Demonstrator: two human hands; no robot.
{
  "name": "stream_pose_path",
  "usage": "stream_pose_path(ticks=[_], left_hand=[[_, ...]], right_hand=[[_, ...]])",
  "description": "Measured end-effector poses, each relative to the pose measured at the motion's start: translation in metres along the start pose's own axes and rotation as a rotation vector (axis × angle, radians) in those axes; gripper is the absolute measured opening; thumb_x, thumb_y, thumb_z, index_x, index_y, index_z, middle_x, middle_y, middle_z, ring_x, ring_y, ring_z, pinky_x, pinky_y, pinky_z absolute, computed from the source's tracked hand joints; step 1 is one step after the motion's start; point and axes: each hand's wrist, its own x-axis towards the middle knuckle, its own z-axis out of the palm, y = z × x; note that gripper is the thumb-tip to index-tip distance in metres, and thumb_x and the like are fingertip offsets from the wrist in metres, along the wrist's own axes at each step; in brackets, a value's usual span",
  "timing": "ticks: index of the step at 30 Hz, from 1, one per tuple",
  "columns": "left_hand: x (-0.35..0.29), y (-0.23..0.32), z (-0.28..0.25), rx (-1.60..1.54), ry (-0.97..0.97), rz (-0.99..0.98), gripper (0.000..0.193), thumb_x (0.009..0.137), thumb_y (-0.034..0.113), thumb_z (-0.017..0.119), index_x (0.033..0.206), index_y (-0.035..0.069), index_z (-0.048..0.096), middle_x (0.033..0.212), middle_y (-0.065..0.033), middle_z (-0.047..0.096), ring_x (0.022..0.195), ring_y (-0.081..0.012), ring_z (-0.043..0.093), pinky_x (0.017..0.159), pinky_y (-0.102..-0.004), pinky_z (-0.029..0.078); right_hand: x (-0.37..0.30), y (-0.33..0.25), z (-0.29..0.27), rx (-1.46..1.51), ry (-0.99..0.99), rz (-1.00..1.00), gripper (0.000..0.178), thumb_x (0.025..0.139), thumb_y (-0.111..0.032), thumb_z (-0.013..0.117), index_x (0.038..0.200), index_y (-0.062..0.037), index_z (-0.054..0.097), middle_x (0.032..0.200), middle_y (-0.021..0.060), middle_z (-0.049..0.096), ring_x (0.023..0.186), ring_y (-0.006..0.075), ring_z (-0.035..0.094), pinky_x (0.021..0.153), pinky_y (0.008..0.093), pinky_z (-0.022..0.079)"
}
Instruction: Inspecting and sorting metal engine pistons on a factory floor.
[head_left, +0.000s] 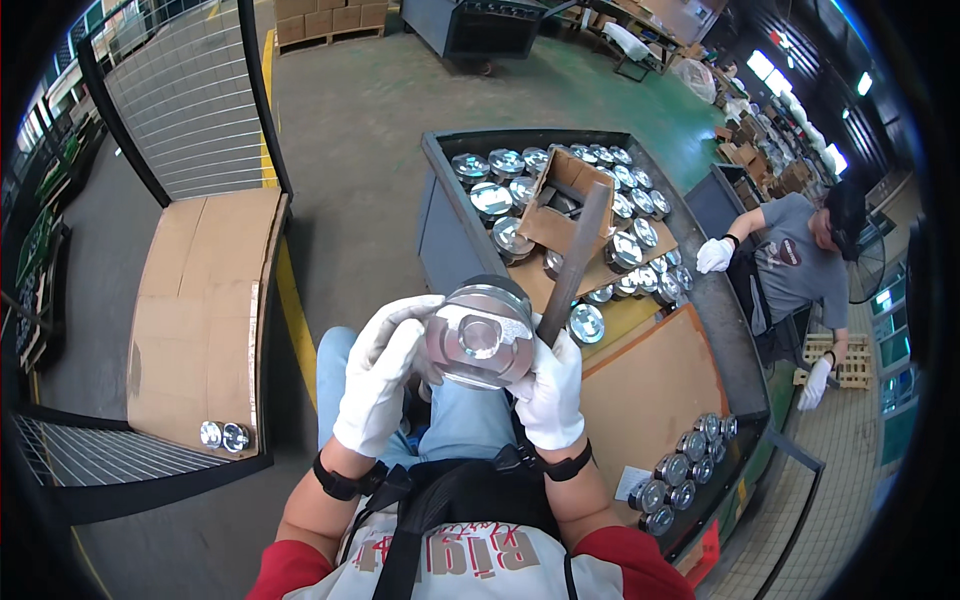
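Note:
A shiny metal piston (482, 338), its round crown facing up, is held in front of my lap. My left hand (375, 380), in a white glove, grips its left edge with bent fingers. My right hand (552, 392), also gloved, is closed at the piston's right side. From that same hand a long flat grey bar (577, 255), like a file, points up and away. Beyond it, many pistons (511, 240) stand in a grey-walled bin cart (437, 215), around an open cardboard box (565, 205).
More pistons (683, 468) stand in rows at the cart's near right, beside a brown board (640, 385). To the left, a wire cage trolley (170, 100) carries cardboard (200, 310) with two pistons (224, 436). A co-worker (795, 255) in white gloves stands right of the cart.

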Motion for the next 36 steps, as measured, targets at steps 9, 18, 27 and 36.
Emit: stream_pose_path(ticks=[9,18,27,36], left_hand=[[0.007,-0.002,0.003,0.355,-0.207,0.071,0.081,0.079,0.010,0.083,0.148,0.003,0.041,0.143,-0.0126,0.050,0.126,-0.0170,0.052,0.098,-0.0319,0.047],[0.003,-0.011,-0.012,0.065,-0.195,-0.146,0.081,0.095,0.060,0.058,0.150,0.003,0.039,0.137,-0.0142,0.058,0.106,-0.0235,0.065,0.093,-0.0367,0.052],[0.005,-0.041,-0.020,-0.917,-0.436,-0.509,0.106,0.081,0.075,0.063,0.157,0.013,0.022,0.139,-0.0249,0.050,0.104,-0.0536,0.062,0.085,-0.0620,0.057],[0.002,-0.031,-0.016,-0.474,-0.201,-0.127,0.122,0.063,0.081,0.072,0.157,0.023,0.021,0.131,-0.0239,0.056,0.098,-0.0472,0.067,0.078,-0.0574,0.063]], right_hand=[[-0.002,0.006,-0.011,0.187,-0.173,-0.048,0.028,0.100,-0.005,0.056,0.125,0.0062,0.061,0.096,0.0072,0.069,0.078,0.0104,0.068,0.062,0.0210,0.055],[0.001,0.020,-0.001,-0.023,0.020,-0.113,0.026,0.100,-0.002,0.055,0.124,0.0035,0.061,0.092,0.0048,0.068,0.073,0.0057,0.062,0.056,0.0187,0.047],[0.020,0.009,0.004,-0.471,-0.340,-0.503,0.024,0.095,0.007,0.059,0.114,0.0003,0.070,0.118,0.0106,0.068,0.106,0.0180,0.065,0.087,0.0282,0.053],[0.003,-0.003,0.010,-0.450,-0.172,-0.248,0.038,0.088,0.014,0.054,0.123,0.0039,0.066,0.120,0.0112,0.070,0.099,0.0114,0.064,0.086,0.0253,0.049]])
